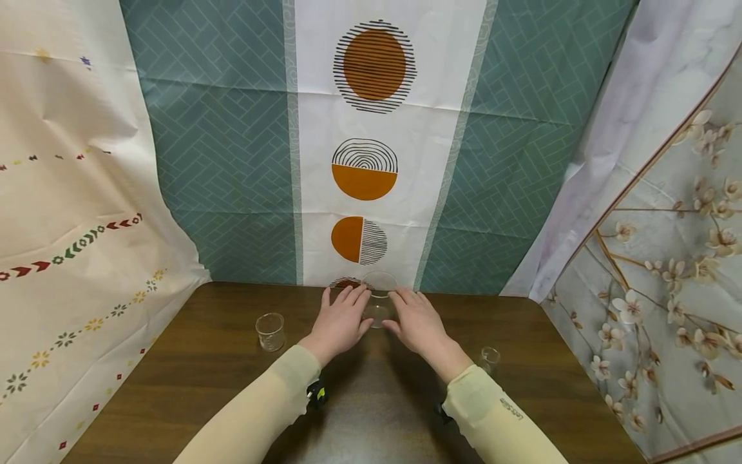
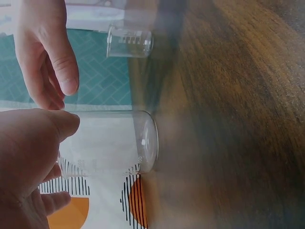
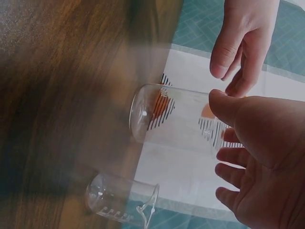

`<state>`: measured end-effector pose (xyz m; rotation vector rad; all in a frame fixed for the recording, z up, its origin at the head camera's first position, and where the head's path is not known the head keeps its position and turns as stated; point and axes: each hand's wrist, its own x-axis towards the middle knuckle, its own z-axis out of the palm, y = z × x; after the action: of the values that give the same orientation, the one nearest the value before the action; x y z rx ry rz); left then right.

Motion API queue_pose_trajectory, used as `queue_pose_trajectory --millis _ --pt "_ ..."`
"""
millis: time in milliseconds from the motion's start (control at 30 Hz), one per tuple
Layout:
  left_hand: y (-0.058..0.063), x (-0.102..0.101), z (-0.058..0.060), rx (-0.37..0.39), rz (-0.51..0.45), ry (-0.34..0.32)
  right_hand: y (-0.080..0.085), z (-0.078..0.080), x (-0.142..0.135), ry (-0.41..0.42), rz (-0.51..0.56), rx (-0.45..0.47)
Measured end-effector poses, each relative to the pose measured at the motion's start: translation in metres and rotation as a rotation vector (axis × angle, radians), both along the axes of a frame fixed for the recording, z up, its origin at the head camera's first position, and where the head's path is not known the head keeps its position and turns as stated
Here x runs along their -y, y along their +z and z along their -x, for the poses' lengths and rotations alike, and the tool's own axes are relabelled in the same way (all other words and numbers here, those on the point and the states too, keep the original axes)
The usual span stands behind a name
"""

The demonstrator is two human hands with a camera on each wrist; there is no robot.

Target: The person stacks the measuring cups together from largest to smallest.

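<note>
A large clear glass beaker (image 1: 379,310) stands upright on the table's far side, between my two hands. My left hand (image 1: 341,322) is at its left, fingers extended and fingertips right at the rim. On the other side is my right hand (image 1: 418,322), fingers loosely extended with the tips close to the rim. In the left wrist view the left thumb (image 2: 69,125) overlaps the top of the beaker (image 2: 109,143). The right wrist view has the right thumb (image 3: 221,102) overlapping the beaker's upper end, with the other fingers spread below it.
A smaller glass beaker (image 1: 270,332) stands left of the left hand. Another small one (image 1: 489,359), with a spout and markings, stands right of the right forearm. The brown wooden table (image 1: 371,425) ends at a hanging patterned cloth (image 1: 243,161); more cloth hangs on both sides.
</note>
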<state>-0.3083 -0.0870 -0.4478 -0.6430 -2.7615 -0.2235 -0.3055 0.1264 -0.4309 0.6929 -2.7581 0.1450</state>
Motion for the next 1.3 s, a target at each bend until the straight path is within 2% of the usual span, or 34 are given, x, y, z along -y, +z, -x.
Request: queue_pose_trajectory --millis 1300 --pt "-0.007 0.003 -0.013 -0.019 -0.003 0.000 -0.004 -0.013 -0.001 0.028 0.025 -0.022"
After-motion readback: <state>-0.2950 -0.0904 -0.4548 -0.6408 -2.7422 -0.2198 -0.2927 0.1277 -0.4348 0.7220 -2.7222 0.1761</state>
